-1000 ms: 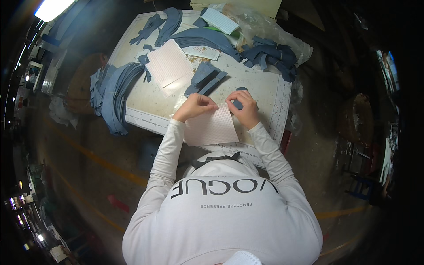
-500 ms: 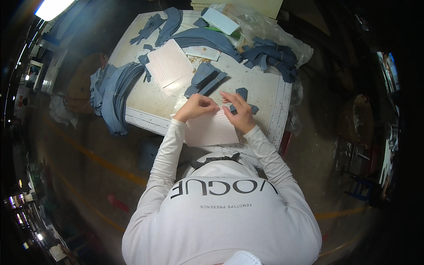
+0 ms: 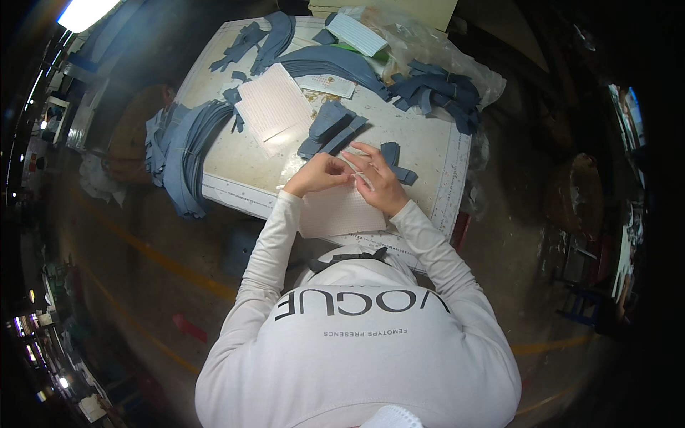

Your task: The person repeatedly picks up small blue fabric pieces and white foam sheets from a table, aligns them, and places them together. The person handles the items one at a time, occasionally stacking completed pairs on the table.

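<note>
A pale pink sheet with rows of small printed marks [image 3: 342,214] lies at the table's near edge, in front of my body. At its top edge the thumb and fingers of my left hand [image 3: 314,175] are pinched together on the paper. My right hand [image 3: 382,184] meets it there, thumb and forefinger closed near the left fingertips, its other fingers raised. Whatever sits between those right fingertips is too small to make out. Just beyond the hands rests a small stack of blue-grey fabric pieces [image 3: 330,127]. More narrow fabric pieces [image 3: 398,165] lie to the right of my right hand.
More pink printed sheets [image 3: 275,103] lie left of centre on the white table [image 3: 428,153]. A thick bundle of blue-grey strips [image 3: 189,157] hangs over the left edge. Further fabric bundles [image 3: 439,93], a lined pad [image 3: 357,34] and clear plastic [image 3: 421,50] occupy the far side.
My right hand has shifted slightly left, closer to my left fingertips, and its fingers have risen. My left hand and the sheet stay almost where they were.
</note>
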{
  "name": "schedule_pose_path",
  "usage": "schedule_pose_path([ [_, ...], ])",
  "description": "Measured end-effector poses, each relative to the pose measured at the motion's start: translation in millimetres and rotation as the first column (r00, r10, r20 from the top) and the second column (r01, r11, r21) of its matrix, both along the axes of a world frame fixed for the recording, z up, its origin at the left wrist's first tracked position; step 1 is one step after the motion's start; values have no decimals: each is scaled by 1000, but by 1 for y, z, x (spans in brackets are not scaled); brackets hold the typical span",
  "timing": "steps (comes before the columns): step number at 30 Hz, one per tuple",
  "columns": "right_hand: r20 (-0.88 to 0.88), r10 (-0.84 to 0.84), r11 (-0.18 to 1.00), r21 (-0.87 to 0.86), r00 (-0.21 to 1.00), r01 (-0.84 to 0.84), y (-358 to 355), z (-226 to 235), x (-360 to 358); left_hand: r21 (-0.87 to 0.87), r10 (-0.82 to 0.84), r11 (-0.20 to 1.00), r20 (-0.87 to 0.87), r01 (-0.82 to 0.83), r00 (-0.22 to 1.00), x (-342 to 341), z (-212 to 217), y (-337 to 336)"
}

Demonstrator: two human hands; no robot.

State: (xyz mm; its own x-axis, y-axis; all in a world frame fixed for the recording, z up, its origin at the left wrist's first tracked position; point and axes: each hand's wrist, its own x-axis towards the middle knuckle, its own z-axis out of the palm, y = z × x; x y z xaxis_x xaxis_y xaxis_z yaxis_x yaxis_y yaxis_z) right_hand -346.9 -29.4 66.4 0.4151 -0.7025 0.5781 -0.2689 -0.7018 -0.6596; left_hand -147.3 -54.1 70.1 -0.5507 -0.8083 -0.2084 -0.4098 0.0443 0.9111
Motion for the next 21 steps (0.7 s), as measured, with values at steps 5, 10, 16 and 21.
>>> schedule_pose_path([
  [5,-30,2,1000,-26,1000,-2,-1,-5,2,-5,72,997,-45,-72,996,-2,-4,1],
  [10,114,-88,972,226,990,60,0,-6,6,32,25,999,-53,-23,998,-3,-3,1],
  [16,561,-250,830,543,789,-123,-10,-13,-5,76,227,972,-74,-222,971,47,-19,-5],
  [21,418,-402,799,596,815,88,-18,-24,-57,-103,807,546,-203,-831,555,157,-35,-16],
])
